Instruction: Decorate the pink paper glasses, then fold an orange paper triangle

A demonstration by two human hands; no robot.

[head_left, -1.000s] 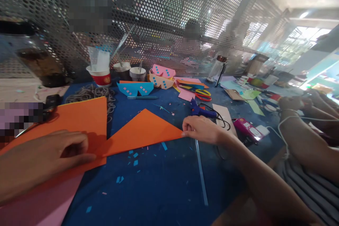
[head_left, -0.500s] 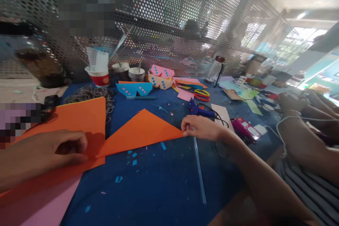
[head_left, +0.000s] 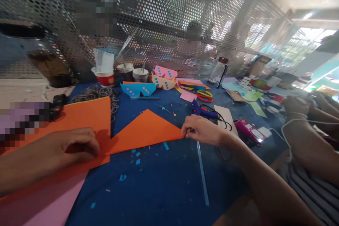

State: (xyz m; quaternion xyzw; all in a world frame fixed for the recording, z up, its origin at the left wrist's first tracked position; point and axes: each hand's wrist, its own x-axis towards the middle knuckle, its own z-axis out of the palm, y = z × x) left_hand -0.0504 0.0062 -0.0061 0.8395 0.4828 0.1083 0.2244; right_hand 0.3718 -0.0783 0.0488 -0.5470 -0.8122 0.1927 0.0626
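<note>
A sheet of orange paper (head_left: 148, 130), folded into a triangle, lies on the blue tabletop with its peak pointing away from me. My right hand (head_left: 202, 129) pinches its right corner between thumb and fingers. My left hand (head_left: 79, 144) is closed, thumb against curled fingers, at the triangle's left corner; the fingertips hide the very tip. Below that hand lies a stack of larger orange sheets (head_left: 90, 116), with pink paper (head_left: 60, 197) under it. A clear glue stick (head_left: 202, 176) lies just below my right hand.
Beyond my right hand are a blue glue gun (head_left: 205, 111) with its cord, scissors (head_left: 203, 95) and a magenta box (head_left: 249, 131). Folded paper shapes (head_left: 139, 89), cups (head_left: 104, 77) and tangled string (head_left: 97, 93) stand farther back. Another person's arm (head_left: 304, 130) rests at the right.
My left hand has slid right over the orange stack to the triangle's left corner. My right hand keeps its pinch on the right corner. The whole view has shifted slightly.
</note>
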